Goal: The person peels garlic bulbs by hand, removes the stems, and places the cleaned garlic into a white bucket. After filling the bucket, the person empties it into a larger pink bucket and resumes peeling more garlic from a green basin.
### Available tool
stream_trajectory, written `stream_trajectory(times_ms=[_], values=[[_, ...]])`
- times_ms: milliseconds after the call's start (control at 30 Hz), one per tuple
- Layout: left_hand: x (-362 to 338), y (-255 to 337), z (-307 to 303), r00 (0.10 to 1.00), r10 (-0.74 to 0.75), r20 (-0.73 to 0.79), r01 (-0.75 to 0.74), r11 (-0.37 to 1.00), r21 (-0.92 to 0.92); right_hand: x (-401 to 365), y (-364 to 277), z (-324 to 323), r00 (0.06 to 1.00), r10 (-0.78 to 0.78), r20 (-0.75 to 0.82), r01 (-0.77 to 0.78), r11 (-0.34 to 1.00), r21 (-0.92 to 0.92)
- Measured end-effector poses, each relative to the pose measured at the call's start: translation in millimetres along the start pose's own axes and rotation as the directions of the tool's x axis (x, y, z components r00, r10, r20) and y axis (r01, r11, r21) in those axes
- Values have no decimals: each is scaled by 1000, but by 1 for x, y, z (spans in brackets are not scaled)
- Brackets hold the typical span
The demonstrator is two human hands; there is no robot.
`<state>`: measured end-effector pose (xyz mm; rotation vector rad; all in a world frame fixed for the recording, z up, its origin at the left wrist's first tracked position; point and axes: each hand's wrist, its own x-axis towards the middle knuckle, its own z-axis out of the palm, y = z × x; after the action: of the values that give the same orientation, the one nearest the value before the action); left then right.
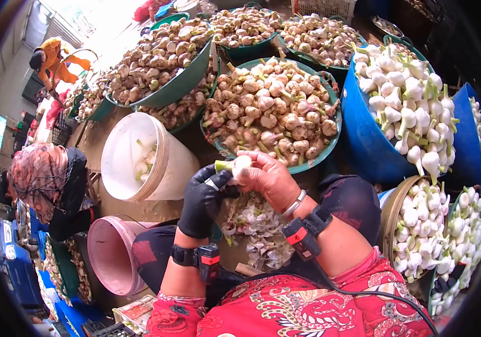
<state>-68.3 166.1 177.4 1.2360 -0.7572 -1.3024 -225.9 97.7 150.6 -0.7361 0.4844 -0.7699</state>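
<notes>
A white garlic bulb (pixel 241 163) with a short green stem is held between my two hands, above my lap. My left hand (pixel 202 203), in a black glove with a pale band round one finger, is closed on the stem side. The fingers of my right hand (pixel 271 178), bare with a bracelet at the wrist, pinch the bulb from the other side. Below them lies a heap of garlic skins (pixel 260 230). Just beyond my hands stands a green tub (pixel 335 135) of unpeeled, brownish garlic. To the left, a white bucket (pixel 176 168) holds a few cleaned bulbs.
A pink bucket (pixel 111 255) lies tilted at my left knee. On the right stand a blue tub (pixel 358 132) and a tan-rimmed bucket (pixel 389 219), both heaped with white garlic. More full tubs (pixel 181 84) stand behind. Another person (pixel 41 180) sits at the left.
</notes>
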Motion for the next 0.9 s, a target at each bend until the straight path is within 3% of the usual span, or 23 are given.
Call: stream_trajectory(times_ms=[67, 133, 167, 200, 233, 267, 333, 367, 400, 433, 467, 500, 600, 633, 700, 733, 800, 867, 900], values=[[-3, 1, 1, 1000, -10, 23, 8, 998, 69, 2, 1, -4, 998, 55, 42, -55, 998, 10], [-7, 4, 6, 994, -22, -109, 30, 997, 69, 3, -3, -12, 991, 108, 78, -110, 994, 20], [-5, -2, 1, 994, -28, -109, 35, 997, 70, 4, -8, -17, 955, 227, 193, -244, 968, 67], [-1, -12, -11, 988, 149, -47, -117, 906, 406, 3, -9, -20, 889, 334, 312, -380, 920, 97], [1, -10, -13, 953, 293, 74, -264, 684, 680, 1, -10, -20, 888, 335, 314, -381, 919, 99], [2, -6, -15, 954, 293, 72, -261, 683, 682, -2, -13, -18, 841, 421, 339, -485, 864, 132], [6, 6, -17, 871, 416, 261, -405, 308, 861, -10, -14, -14, 718, 574, 394, -675, 713, 189], [8, 10, -16, 872, 397, 285, -417, 300, 858, -11, -5, -17, 659, 604, 447, -733, 650, 202], [7, 12, -9, 873, 397, 283, -416, 304, 857, -11, 4, -19, 680, 549, 485, -708, 663, 242], [2, 16, 2, 972, 230, 40, -210, 789, 577, -13, 1, -18, 761, 487, 429, -616, 750, 242], [0, 18, 8, 995, -51, -81, 59, 994, 91, -13, -4, -16, 832, 409, 376, -512, 827, 234], [4, 13, -5, 997, 74, 2, -73, 973, 217, -11, -6, -17, 883, 322, 341, -406, 888, 213], [0, -16, -35, 997, 37, -66, -21, 972, 234, -5, -14, -18, 951, 150, 269, -207, 958, 198], [-5, -14, -27, 994, 39, -100, -9, 960, 282, -5, -15, -18, 952, 151, 267, -207, 958, 199], [-11, 2, -14, 991, 26, -130, 3, 976, 217, -6, -19, -15, 992, 57, 114, -52, 998, -42], [-12, 6, -12, 987, 15, -157, 8, 989, 149, -6, -19, -13, 991, 58, 117, -53, 998, -42], [-10, 4, -16, 986, 23, -168, 15, 975, 221, -4, -22, -9, 976, -147, 162, 198, 910, -365], [-10, 10, -5, 964, 211, -160, -177, 962, 206, -3, -19, -7, 975, -167, 144, 208, 913, -352], [-10, 16, 1, 964, 210, -162, -174, 962, 209, -2, -20, -8, 929, -298, 220, 370, 760, -534]])
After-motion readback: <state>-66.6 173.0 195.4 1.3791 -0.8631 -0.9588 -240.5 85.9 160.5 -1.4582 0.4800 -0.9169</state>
